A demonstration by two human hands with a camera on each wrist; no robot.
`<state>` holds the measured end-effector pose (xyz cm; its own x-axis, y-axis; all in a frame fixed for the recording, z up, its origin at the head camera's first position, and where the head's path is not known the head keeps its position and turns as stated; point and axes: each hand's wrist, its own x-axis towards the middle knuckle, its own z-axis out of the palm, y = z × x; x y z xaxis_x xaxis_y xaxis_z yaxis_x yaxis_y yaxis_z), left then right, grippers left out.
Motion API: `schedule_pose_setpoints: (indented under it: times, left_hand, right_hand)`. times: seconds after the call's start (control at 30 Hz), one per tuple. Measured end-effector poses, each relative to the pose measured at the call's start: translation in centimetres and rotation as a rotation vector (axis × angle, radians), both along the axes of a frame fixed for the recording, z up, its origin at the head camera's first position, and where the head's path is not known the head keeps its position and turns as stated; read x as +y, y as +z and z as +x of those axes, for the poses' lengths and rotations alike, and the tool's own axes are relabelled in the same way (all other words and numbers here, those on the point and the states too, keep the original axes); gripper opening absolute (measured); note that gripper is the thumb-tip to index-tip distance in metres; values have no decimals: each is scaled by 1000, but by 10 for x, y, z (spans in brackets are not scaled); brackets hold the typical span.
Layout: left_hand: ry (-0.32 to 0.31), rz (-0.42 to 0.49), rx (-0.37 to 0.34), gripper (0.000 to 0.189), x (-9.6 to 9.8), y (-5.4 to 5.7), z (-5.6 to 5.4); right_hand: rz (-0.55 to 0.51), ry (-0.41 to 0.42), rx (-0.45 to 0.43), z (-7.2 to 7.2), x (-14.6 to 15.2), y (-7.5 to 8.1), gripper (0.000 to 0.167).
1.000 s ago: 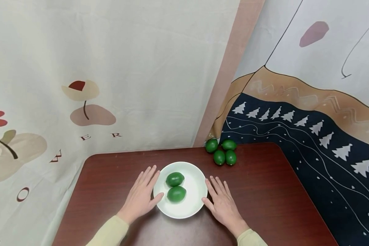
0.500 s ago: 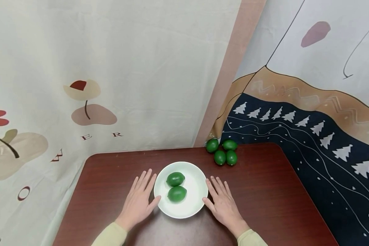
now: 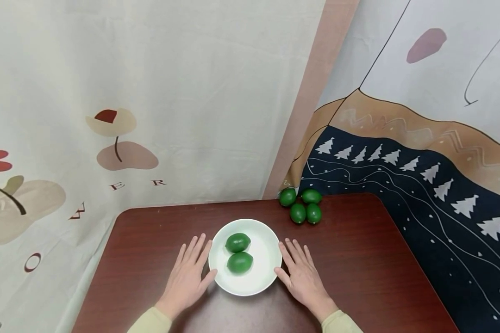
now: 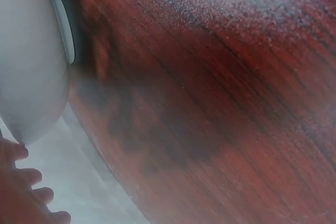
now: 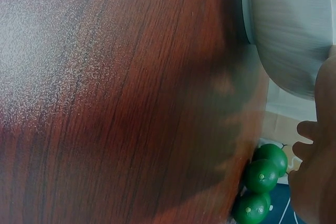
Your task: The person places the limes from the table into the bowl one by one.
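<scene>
A white round bowl (image 3: 266,259) sits mid-table with two green limes inside, an upper lime (image 3: 237,242) and a lower lime (image 3: 240,262) that meet. My left hand (image 3: 186,280) lies along the bowl's left side, fingers straight and thumb tip right at the rim. On the opposite side, my right hand (image 3: 303,276) has its fingers extended, with index and thumb tips at the rim. Both wrist views catch the bowl's outer wall (image 4: 31,51) and its narrow foot close to the tabletop. Left fingers (image 4: 31,179) show below the wall there.
Several more limes (image 3: 297,213) are grouped at the back edge of the dark red wooden table (image 3: 358,259). A pale printed cloth (image 3: 216,115) hangs behind, and a navy cloth with white trees (image 3: 400,194) hangs at the right.
My left hand has drawn back slightly toward me, its thumb shifting outward to the rim. The right hand, the bowl and the limes look unmoved.
</scene>
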<state>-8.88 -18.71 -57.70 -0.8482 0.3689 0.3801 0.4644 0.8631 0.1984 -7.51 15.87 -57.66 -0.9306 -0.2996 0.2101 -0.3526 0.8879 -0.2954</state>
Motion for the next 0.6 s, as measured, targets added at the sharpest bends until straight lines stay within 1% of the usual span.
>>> schedule_pose_setpoints:
  times: [0.3,0.6]
  left_hand:
    - [10,-5,-9,74,1,0,3]
    - [7,-33,-16,75,1,-1,3]
  right_hand:
    - [9,2,0,0,0,0,69]
    - [7,12,56,1,0,-2,67]
